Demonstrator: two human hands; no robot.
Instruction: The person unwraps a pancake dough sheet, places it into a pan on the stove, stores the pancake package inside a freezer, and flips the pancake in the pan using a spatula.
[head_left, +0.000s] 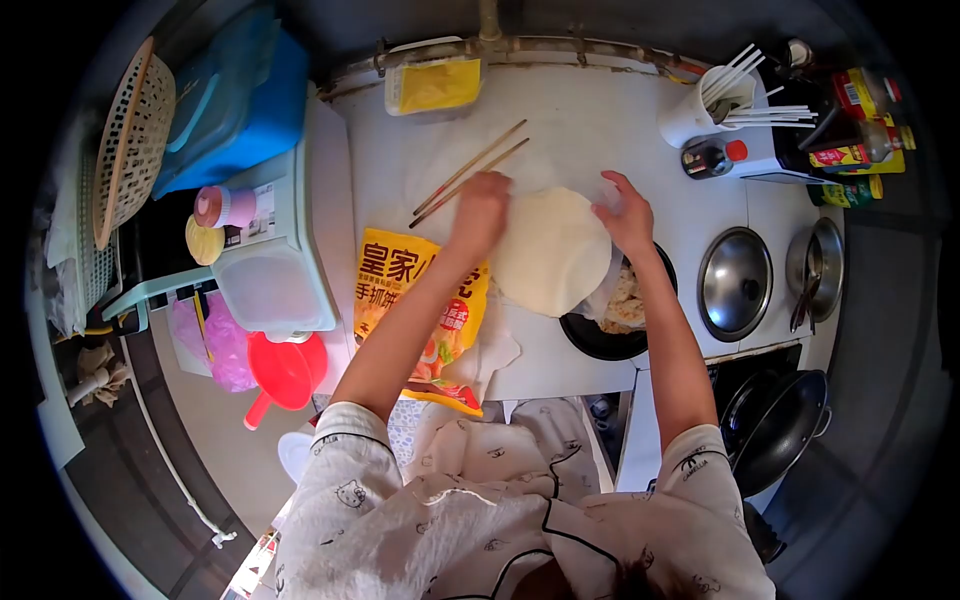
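A round, pale flatbread [553, 250] lies flat on the white counter, between my two hands. My left hand [482, 215] is at its left edge with the fingers curled; what they hold, if anything, is hidden. At its upper right edge is my right hand [625, 212], thumb and fingers apart, beside a clear plastic film. Two chopsticks [470, 172] lie above my left hand. Under my left forearm is a yellow printed bag [400, 262]. Partly behind my right forearm, a dark pan [595, 340] holds shredded food [625, 305].
A yellow-topped tray [440, 84] stands at the back. At the right are a cup of white sticks [695, 115], a sauce bottle [708, 158], a metal lid [736, 284] and a black wok [780, 430]. A red scoop [287, 372] and a blue bin [250, 120] are at the left.
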